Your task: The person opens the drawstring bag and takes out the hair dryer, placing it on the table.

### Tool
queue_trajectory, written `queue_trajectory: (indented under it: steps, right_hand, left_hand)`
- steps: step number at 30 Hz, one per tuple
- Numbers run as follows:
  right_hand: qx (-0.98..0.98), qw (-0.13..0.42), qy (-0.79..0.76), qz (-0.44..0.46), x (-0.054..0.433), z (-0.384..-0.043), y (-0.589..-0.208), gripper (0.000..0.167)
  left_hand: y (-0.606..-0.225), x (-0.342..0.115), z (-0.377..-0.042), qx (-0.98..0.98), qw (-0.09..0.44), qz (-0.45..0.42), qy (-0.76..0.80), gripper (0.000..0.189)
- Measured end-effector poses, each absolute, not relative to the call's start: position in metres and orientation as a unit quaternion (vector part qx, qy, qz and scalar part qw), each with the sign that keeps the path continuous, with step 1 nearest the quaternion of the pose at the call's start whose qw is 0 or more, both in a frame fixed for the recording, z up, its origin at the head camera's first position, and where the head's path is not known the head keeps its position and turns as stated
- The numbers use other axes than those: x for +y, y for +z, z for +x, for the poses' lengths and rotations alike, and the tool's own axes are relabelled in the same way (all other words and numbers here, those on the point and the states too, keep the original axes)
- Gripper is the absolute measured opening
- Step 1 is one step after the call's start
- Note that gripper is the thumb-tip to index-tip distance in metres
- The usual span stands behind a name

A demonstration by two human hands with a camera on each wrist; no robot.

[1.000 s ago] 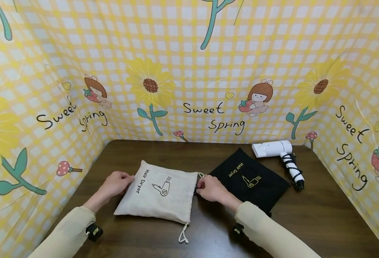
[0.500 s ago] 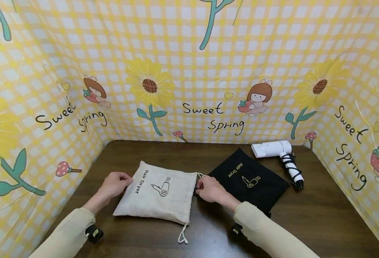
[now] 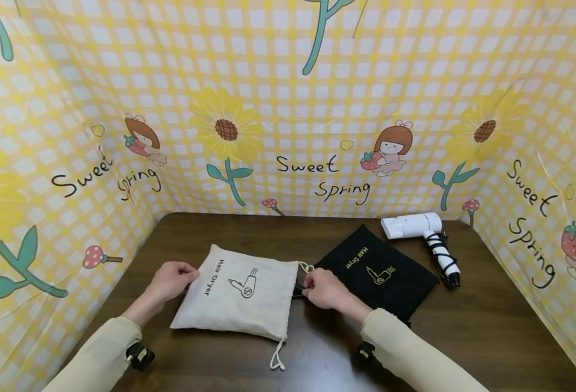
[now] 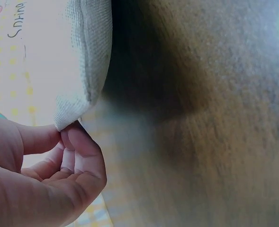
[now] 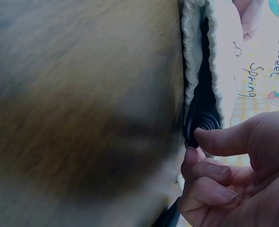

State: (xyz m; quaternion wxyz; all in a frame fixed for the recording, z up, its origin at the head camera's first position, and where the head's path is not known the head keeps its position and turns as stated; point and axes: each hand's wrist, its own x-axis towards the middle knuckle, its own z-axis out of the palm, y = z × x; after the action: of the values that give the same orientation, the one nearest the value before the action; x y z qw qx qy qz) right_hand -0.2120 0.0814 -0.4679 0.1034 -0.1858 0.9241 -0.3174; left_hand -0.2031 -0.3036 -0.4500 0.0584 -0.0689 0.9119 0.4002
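A cream drawstring bag (image 3: 239,294) printed "Hair Dryer" lies on the table, its gathered mouth to the right. My left hand (image 3: 172,281) pinches the bag's closed left side between thumb and fingers; the left wrist view shows the fabric (image 4: 73,111) at the fingertips. At the mouth, my right hand (image 3: 328,288) pinches the end of a black object with ridged rings (image 5: 206,122). Only that end sticks out; most of it is hidden inside the bag, so I cannot tell its kind. The drawstring (image 3: 277,356) hangs out at the near corner.
Just right of my right hand lies a flat black "Hair Dryer" bag (image 3: 396,280), partly under my forearm. Behind it, a white hair dryer (image 3: 412,226) rests with its black cord wound round the handle. A checked cloth (image 3: 288,109) stands round the table's back and sides.
My right hand has shifted slightly to the right, and more of the black object shows at the bag's mouth. My left hand keeps its pinch on the bag.
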Motion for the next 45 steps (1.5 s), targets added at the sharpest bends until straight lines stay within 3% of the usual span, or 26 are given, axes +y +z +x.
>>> queue_trajectory:
  steps: [12,21,32,40,45]
  right_hand:
    - [0.920,0.096,-0.327,-0.194,0.081,-0.217,-0.471,0.006]
    - [0.920,0.094,-0.322,-0.201,0.081,-0.217,-0.474,0.005]
    - [0.920,0.110,-0.324,-0.192,0.090,-0.212,-0.472,0.004]
    - [0.912,0.112,-0.339,-0.203,0.096,-0.211,-0.471,0.008]
    - [0.903,0.104,-0.340,-0.238,0.093,-0.214,-0.471,0.020]
  left_hand:
    - [-0.447,-0.299,-0.198,0.912,0.095,-0.070,0.392,0.030]
    - [-0.445,-0.300,-0.198,0.923,0.068,-0.062,0.374,0.024]
    - [-0.443,-0.300,-0.199,0.921,0.072,-0.067,0.377,0.025]
    - [-0.442,-0.301,-0.200,0.918,0.074,-0.068,0.383,0.025]
    - [-0.443,-0.301,-0.199,0.918,0.069,-0.066,0.384,0.024]
